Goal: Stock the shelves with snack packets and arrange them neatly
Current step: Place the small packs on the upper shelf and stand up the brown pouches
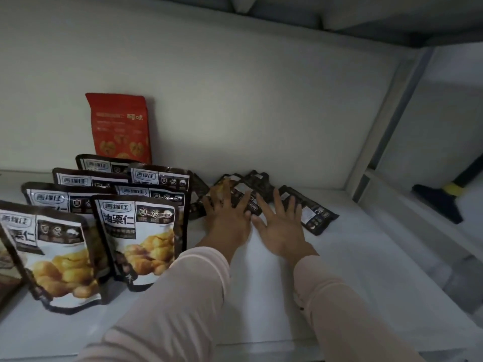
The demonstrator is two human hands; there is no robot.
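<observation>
Chestnut packets [142, 231] stand upright in two rows on the left of the white shelf [274, 296], with a red snack packet [120, 126] propped against the back wall behind them. Further right, a loose heap of dark packets [264, 184] lies flat near the back of the shelf, and both hands reach into it: the left hand [227, 212] and the right hand [281, 223] lie palm-down on the heap with fingers [277, 198] spread wide, gripping nothing. Pale pink sleeves [183, 296] cover both forearms.
</observation>
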